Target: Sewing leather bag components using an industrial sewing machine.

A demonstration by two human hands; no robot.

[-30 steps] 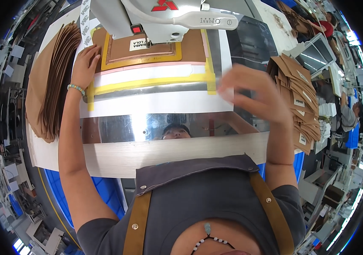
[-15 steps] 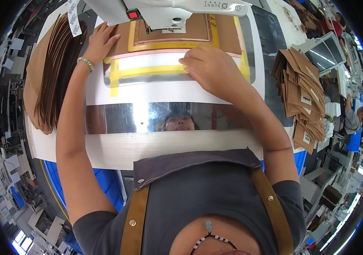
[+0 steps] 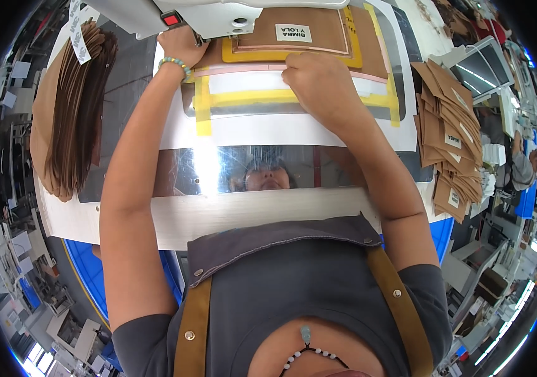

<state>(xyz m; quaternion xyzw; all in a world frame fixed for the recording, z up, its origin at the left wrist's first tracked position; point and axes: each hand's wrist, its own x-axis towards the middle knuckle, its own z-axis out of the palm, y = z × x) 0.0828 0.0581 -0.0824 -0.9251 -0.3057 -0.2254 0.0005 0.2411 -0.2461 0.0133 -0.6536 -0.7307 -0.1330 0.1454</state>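
Note:
A flat sewing template (image 3: 268, 97), a white and clear sheet edged with yellow tape, lies under the head of a white sewing machine (image 3: 231, 22). Brown material (image 3: 325, 47) is framed in it by a yellow border (image 3: 262, 61), with a white printed label (image 3: 293, 33) showing in the middle. My right hand (image 3: 322, 91) is closed, its curled fingers at the template's near edge by the yellow border. My left hand (image 3: 180, 49), wearing a beaded bracelet, reaches to the template's left side beside the needle area; the machine head hides its fingers.
A thick stack of brown folded pieces (image 3: 70, 116) stands at the left. Overlapping brown pieces with white labels (image 3: 447, 135) lie at the right, near a tilted screen (image 3: 479, 72). A shiny metal plate (image 3: 231, 169) runs along the near side of the table (image 3: 262, 210).
The template has shifted right and slightly away from me with both hands, uncovering the label beside the machine head. My left hand's fingers have passed behind the head.

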